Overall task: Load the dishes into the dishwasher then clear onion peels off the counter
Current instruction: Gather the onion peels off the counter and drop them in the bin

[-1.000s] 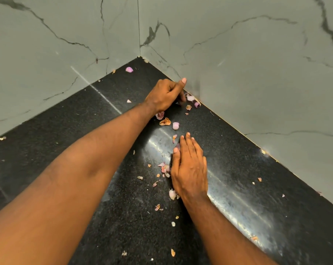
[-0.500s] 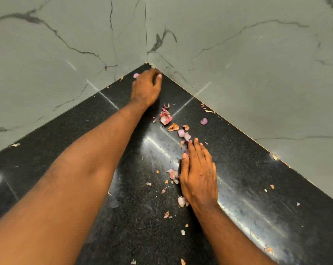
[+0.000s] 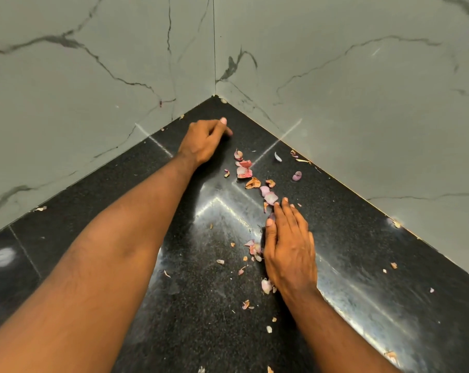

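Near the upper middle of the frame, your left hand [image 3: 205, 141] sits on the glossy black speckled stone counter [image 3: 93, 211] close to the corner, fingers curled under and thumb out; whether it pinches a scrap there you cannot tell from this view. Lower and right of centre, your right hand [image 3: 288, 246] lies flat, fingers straight and together, its thumb-side edge against the counter like a barrier.

Between the two hands runs a loose line of thin pink and tan papery onion peels [image 3: 245, 172], some touching the right fingertips [image 3: 277, 208], more along the thumb side and trailing toward the bottom of the frame. Stray flakes lie along the foot of the grey veined marble-look wall [image 3: 362, 103] at the right, and one at the far left edge.

These peels look feather-light, dry and brittle, so they should slide easily on the polished stone but crumble or flutter if pinched hard or swept fast. Gather them by raking with the hand's edge into one heap, then scoop from underneath rather than picking each flake.
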The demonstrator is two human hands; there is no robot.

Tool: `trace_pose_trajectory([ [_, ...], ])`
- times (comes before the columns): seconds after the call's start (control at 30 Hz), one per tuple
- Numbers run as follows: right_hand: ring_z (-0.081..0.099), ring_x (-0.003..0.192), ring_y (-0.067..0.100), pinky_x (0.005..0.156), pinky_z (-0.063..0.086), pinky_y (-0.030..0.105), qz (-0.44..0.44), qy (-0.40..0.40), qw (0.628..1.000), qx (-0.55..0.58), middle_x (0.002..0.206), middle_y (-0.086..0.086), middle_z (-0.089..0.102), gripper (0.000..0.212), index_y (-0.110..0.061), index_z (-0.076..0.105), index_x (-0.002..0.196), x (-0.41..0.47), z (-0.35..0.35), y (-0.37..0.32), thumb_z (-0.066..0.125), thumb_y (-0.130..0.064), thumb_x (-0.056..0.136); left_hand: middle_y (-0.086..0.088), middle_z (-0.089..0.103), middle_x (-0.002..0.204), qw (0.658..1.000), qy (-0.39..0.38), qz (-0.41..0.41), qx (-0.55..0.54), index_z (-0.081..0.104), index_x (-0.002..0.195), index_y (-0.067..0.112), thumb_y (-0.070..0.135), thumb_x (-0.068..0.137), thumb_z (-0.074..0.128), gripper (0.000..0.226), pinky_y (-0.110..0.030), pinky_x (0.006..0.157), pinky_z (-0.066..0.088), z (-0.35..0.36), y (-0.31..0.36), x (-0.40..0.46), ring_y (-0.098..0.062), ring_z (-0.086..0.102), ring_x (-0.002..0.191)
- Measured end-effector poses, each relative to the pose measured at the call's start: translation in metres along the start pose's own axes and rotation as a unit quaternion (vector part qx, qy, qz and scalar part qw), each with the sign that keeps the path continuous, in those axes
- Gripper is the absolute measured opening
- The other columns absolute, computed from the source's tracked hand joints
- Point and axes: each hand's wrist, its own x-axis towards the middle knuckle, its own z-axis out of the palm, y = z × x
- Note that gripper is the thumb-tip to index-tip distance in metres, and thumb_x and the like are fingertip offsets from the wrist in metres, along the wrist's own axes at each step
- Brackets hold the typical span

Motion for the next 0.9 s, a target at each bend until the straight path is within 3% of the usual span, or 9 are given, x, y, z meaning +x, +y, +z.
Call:
trace_pose_trajectory([
  [0.1, 0.020, 0.155, 0.008, 0.124, 0.024, 0.037, 0.000, 0.002, 1.000, 0.003, 0.169, -0.012, 0.029, 0.051, -0.029, 0.035, 0.161, 0.000, 0.000, 0.000, 0.029, -0.043, 0.113, -0.007, 0.076, 0.077, 0.990, 0.054, 0.015, -0.131, 0.074, 0.085, 0.009, 0.047, 0.109, 0.044, 0.053, -0.041, 0.068, 0.059, 0.009, 0.012, -0.007, -0.025, 0.073, 0.066],
  [0.27, 0.021, 0.155, 0.007, 0.124, 0.025, 0.037, -0.001, 0.006, 1.000, 0.004, 0.168, -0.012, 0.030, 0.050, -0.030, 0.036, 0.161, 0.000, 0.000, 0.000, 0.029, -0.043, 0.113, -0.005, 0.048, 0.158, 0.985, -0.154, 0.022, 0.079, 0.057, 0.146, 0.030, 0.067, 0.104, 0.029, 0.062, -0.051, 0.124, 0.027, 0.033, 0.020, -0.008, -0.025, 0.039, 0.149],
  [0.47, 0.020, 0.155, 0.006, 0.122, 0.022, 0.032, 0.001, 0.007, 1.000, 0.000, 0.168, -0.012, 0.030, 0.050, -0.029, 0.036, 0.160, 0.001, 0.000, -0.001, 0.030, -0.042, 0.113, -0.005, 0.078, 0.105, 0.960, -0.237, 0.084, -0.121, 0.074, 0.112, 0.005, 0.047, 0.109, 0.042, 0.053, -0.051, 0.095, 0.058, 0.052, 0.063, -0.023, -0.020, 0.076, 0.095],
  [0.57, 0.022, 0.154, 0.007, 0.125, 0.023, 0.034, 0.002, 0.013, 1.000, 0.001, 0.167, -0.011, 0.033, 0.050, -0.028, 0.039, 0.160, 0.001, 0.001, 0.000, 0.031, -0.041, 0.113, -0.003, 0.049, 0.157, 0.960, -0.201, 0.158, 0.112, 0.048, 0.152, 0.024, 0.067, 0.102, 0.033, 0.068, -0.050, 0.123, 0.032, 0.070, 0.068, -0.017, -0.019, 0.041, 0.148],
  [0.63, 0.022, 0.154, 0.008, 0.126, 0.025, 0.036, 0.002, 0.011, 1.000, 0.002, 0.167, -0.010, 0.034, 0.051, -0.026, 0.039, 0.160, 0.001, 0.002, -0.001, 0.030, -0.042, 0.113, -0.005, 0.013, 0.173, 0.907, -0.296, 0.165, 0.250, 0.022, 0.164, 0.026, 0.078, 0.097, 0.023, 0.085, -0.053, 0.129, 0.005, 0.082, 0.071, -0.019, -0.021, 0.005, 0.160],
  [0.7, 0.023, 0.154, 0.009, 0.126, 0.025, 0.038, 0.003, 0.009, 1.000, 0.003, 0.166, -0.008, 0.035, 0.051, -0.024, 0.040, 0.159, 0.001, 0.002, 0.000, 0.029, -0.043, 0.113, -0.007, 0.032, 0.166, 0.874, -0.381, 0.197, 0.230, 0.043, 0.157, 0.022, 0.070, 0.102, 0.031, 0.073, -0.050, 0.129, 0.015, 0.085, 0.081, -0.029, -0.019, 0.025, 0.156],
  [0.77, 0.024, 0.154, 0.009, 0.125, 0.025, 0.036, 0.000, 0.014, 1.000, 0.004, 0.165, -0.008, 0.037, 0.051, -0.023, 0.040, 0.159, 0.002, 0.001, 0.000, 0.029, -0.042, 0.113, -0.008, 0.075, 0.122, 0.910, -0.386, 0.151, 0.018, 0.075, 0.119, 0.012, 0.056, 0.107, 0.041, 0.057, -0.047, 0.108, 0.051, 0.085, 0.092, -0.039, -0.018, 0.070, 0.116],
  [0.83, 0.024, 0.154, 0.009, 0.124, 0.024, 0.034, -0.002, 0.018, 1.000, 0.004, 0.165, -0.008, 0.037, 0.050, -0.024, 0.041, 0.159, 0.003, 0.001, 0.000, 0.030, -0.041, 0.112, -0.006, 0.079, 0.092, 0.939, -0.309, 0.143, -0.057, 0.076, 0.097, 0.006, 0.055, 0.107, 0.041, 0.062, -0.046, 0.087, 0.061, 0.084, 0.098, -0.042, -0.019, 0.077, 0.085],
  [0.9, 0.024, 0.154, 0.009, 0.124, 0.023, 0.033, 0.000, 0.022, 1.000, -0.002, 0.165, -0.007, 0.037, 0.050, -0.023, 0.042, 0.158, 0.003, 0.002, 0.000, 0.032, -0.040, 0.112, -0.006, 0.075, 0.116, 0.944, -0.234, 0.222, 0.062, 0.071, 0.118, 0.012, 0.064, 0.105, 0.033, 0.065, -0.048, 0.100, 0.054, 0.089, 0.097, -0.036, -0.019, 0.070, 0.109],
])
